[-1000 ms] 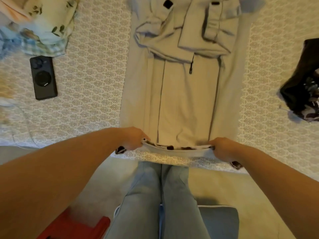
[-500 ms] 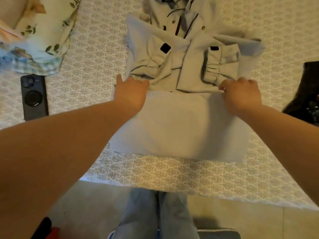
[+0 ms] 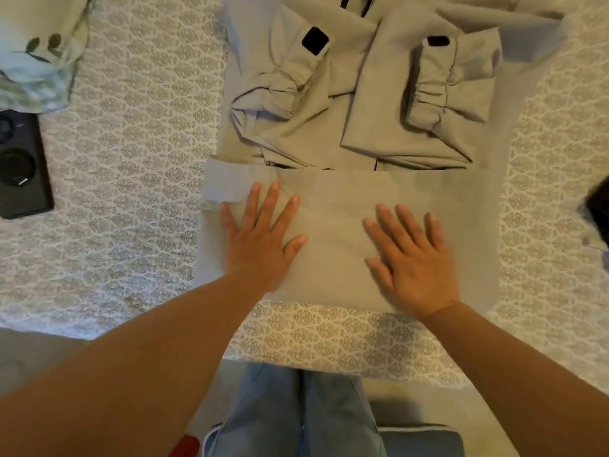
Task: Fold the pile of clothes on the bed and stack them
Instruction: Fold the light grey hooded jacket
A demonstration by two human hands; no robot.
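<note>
The coat point(image 3: 356, 133) lies flat on the bed point(image 3: 131, 159), near the front edge, with both sleeves crossed over its chest and its lower part turned up to meet them. The left hand point(image 3: 260, 239) and the right hand point(image 3: 412, 255) lie palm down on that turned-up panel, fingers straight and spread, holding nothing; they press on the cloth side by side, a little apart.

The step in hand looks like smoothing the first lengthwise fold, roughly midway through this 1 garment. The left edge of the panel sticks out a little and carries a crease, so it may want tucking in line first. The next move likely calls for both hands to take the near folded edge at its 2 corners and carry it up over the sleeves, keeping the cuffs from slipping out, then to set the bundle aside as a stack.

More clothes wait: a leaf-print cloth point(image 3: 36, 51) at the far left and a dark garment point(image 3: 598, 209) at the right edge. A phone point(image 3: 21, 166) lies on the bed to the left, well apart from the coat.
</note>
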